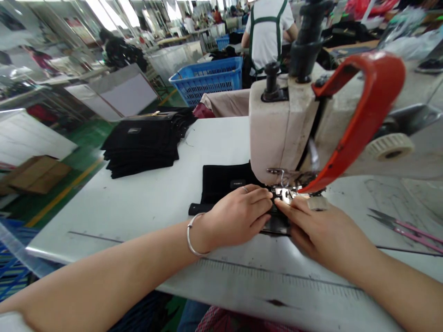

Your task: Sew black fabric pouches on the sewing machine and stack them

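Observation:
A black fabric piece (221, 180) with a small dark label lies under the sewing machine (277, 133), partly hidden by the machine head and my hands. My left hand (242, 212), wearing a ring and a bracelet, is closed on the fabric just left of the presser foot (284, 193), fingers bent and close together. From the right, my right hand (318, 226) grips the fabric's near edge, its fingertips beside the foot. Its thumb is mostly hidden. Near my left wrist, a narrow black strip (195, 209) sticks out at the fabric's lower left.
A stack of black fabric pieces (141, 143) stands at the table's far left. Pink-handled thread snips (408, 228) lie right of my right hand. The machine's red curved guard (367, 115) arches above that hand. Beyond are a blue basket (211, 76) and a seated person (268, 34).

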Available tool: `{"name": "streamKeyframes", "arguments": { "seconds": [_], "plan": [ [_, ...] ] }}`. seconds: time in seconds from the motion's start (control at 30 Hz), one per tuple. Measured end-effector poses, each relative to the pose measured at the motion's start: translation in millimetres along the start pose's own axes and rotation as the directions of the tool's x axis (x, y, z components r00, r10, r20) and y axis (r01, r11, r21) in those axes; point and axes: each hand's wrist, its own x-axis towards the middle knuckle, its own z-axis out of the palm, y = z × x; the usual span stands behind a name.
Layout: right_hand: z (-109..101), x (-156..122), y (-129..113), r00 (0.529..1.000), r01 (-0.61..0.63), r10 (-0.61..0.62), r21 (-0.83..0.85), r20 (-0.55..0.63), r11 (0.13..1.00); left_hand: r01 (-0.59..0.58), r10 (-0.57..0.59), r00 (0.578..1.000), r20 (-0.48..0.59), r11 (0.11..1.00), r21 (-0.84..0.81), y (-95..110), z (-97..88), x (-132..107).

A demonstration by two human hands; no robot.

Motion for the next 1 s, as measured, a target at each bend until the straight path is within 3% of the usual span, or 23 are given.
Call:
{"name": "streamKeyframes", "arguments": {
  "seconds": [0.2, 0.33, 0.4, 0.5, 0.63, 0.77, 0.93, 1.0],
  "plan": [
    [-2.4, -3.2, 1.2, 1.0, 0.003, -0.002, 0.041, -0.025, 0.999, 0.031, -0.031, 0.999, 0.017, 0.999, -0.008, -5.9, 0.3, 0.6],
    [-5.4, -4.7, 5.6, 0.983, -0.109, 0.098, -0.065, -0.154, 0.992, -0.093, 0.094, 0.996, 0.005, 0.995, -0.041, -28.2, -3.4, 0.1],
    [-5.2, -4.0, 8.1, 0.98, -0.157, 0.139, -0.127, -0.143, 0.979, -0.148, 0.148, 0.989, -0.013, 0.988, -0.051, -39.6, -6.1, -0.7],
    [-5.7, -3.2, 10.7, 0.984, -0.166, 0.153, -0.168, -0.086, 0.972, -0.136, 0.133, 0.99, -0.05, 0.988, -0.068, -46.3, -8.2, -2.6],
    [-10.2, -4.1, 9.6, 0.989, -0.134, 0.121, -0.174, -0.083, 0.976, -0.09, 0.082, 0.991, -0.107, 0.993, -0.072, -35.5, -4.4, -2.6],
    [-7.1, -3.6, 5.2, 0.995, -0.019, 0.011, -0.077, -0.101, 0.997, -0.035, 0.024, 0.981, -0.195, 0.998, -0.05, -18.9, 3.0, 1.3],
    [5.5, -1.5, 4.6, 0.98, -0.161, 0.15, -0.077, -0.131, 0.984, -0.008, -0.001, 0.984, -0.18, 0.999, -0.048, -5.4, 6.4, 0.4],
    [5.8, -1.6, 4.4, 0.983, -0.152, 0.147, -0.038, -0.107, 0.988, -0.022, 0.014, 0.987, -0.158, 0.999, -0.044, -2.3, 5.0, -1.8]
  ]
}}
